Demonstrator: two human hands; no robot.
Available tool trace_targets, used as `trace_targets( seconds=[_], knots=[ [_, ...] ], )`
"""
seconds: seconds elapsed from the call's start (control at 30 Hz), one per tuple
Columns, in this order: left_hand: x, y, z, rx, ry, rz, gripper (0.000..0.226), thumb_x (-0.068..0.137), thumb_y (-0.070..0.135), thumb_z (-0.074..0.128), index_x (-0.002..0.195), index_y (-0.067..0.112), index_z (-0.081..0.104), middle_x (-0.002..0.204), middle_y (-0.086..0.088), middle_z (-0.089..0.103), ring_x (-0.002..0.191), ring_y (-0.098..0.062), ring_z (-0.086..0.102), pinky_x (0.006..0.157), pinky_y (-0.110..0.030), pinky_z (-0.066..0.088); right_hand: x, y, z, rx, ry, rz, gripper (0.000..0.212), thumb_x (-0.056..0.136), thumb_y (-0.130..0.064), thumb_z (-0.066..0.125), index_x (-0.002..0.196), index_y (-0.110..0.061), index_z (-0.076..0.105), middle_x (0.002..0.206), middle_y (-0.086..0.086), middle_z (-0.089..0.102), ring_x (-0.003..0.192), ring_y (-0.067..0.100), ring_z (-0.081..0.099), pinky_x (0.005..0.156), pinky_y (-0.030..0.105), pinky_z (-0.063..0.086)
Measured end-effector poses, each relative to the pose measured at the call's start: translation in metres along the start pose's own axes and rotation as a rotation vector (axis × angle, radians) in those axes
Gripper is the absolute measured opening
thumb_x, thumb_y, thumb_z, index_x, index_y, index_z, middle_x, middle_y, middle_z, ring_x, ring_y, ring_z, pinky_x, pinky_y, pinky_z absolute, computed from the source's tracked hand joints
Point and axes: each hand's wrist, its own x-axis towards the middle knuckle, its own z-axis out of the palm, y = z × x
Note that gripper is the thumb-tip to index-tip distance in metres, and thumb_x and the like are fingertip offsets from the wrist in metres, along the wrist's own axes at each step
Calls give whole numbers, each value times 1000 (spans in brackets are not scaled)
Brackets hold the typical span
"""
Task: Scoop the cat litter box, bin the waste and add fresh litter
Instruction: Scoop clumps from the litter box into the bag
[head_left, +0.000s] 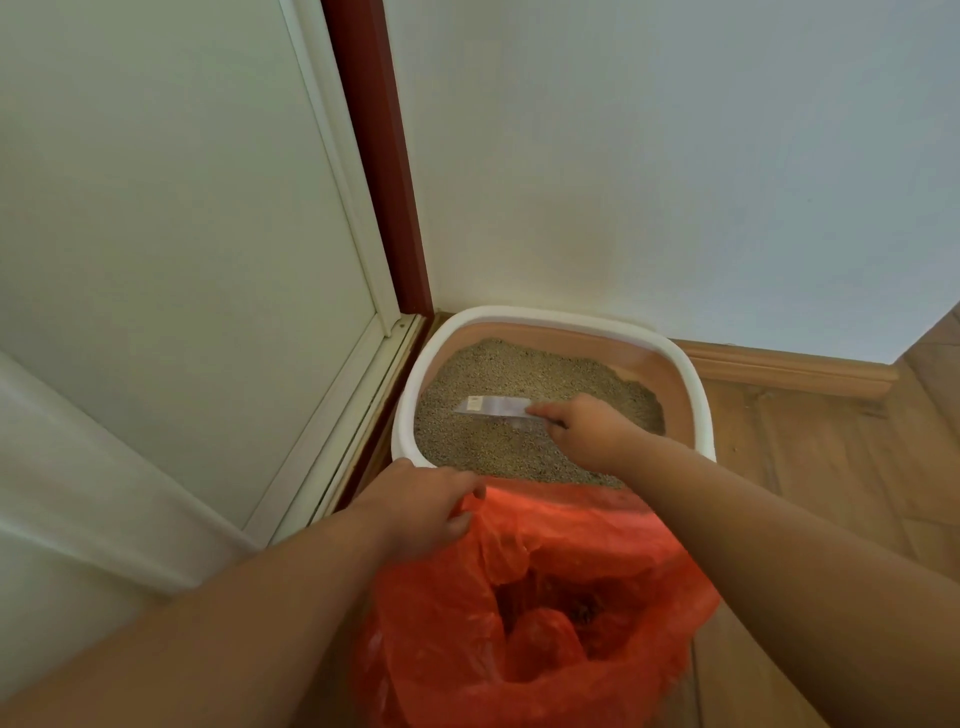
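A pink litter box with a white rim (696, 395) stands in the room's corner, filled with beige litter (519, 374). My right hand (587, 431) grips the handle of a pale scoop (491, 405), whose blade lies low over the litter, pointing left. Just in front of the box an orange plastic bag (545, 613) stands open, with dark clumps at its bottom. My left hand (421, 506) grips the bag's upper left edge and holds it open. The bag hides the box's near rim.
A white door panel (182, 260) with a dark red frame (379, 156) stands left of the box. A white wall (675, 156) rises behind it. Wooden floor (810, 447) and a skirting board (789, 366) lie to the right.
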Motion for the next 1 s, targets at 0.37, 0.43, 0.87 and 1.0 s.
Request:
trace_targets(
  seconds=[0.37,0.43,0.87,1.0],
  knots=[
    [-3,-12,8,2,2,0,35,96,49,49,130,39,52,121,11,69,106,-15,66,94,-38,43,26,-20,34,-267,-194,-35,70,96,2,48,149,-43,47,110,4,43,89,18,48,79,31,44],
    [-2,-11,7,-3,15,-7,35,95,49,49,129,39,53,119,11,70,104,-15,67,95,-37,45,17,-1,23,-300,-245,-64,67,96,3,47,146,-41,52,100,-4,47,79,12,48,74,27,42],
    [14,22,-9,0,4,25,35,99,45,51,133,38,53,120,10,68,105,-13,65,95,-36,46,-54,85,-39,-212,-275,122,33,101,-27,56,132,-34,66,124,-8,69,102,12,61,87,24,44],
    [24,28,-6,4,18,4,38,97,46,49,134,40,51,120,13,67,109,-11,64,98,-41,42,-66,95,-27,-229,-195,205,41,99,-24,58,136,-17,42,118,11,65,95,26,59,83,37,50]
  ],
)
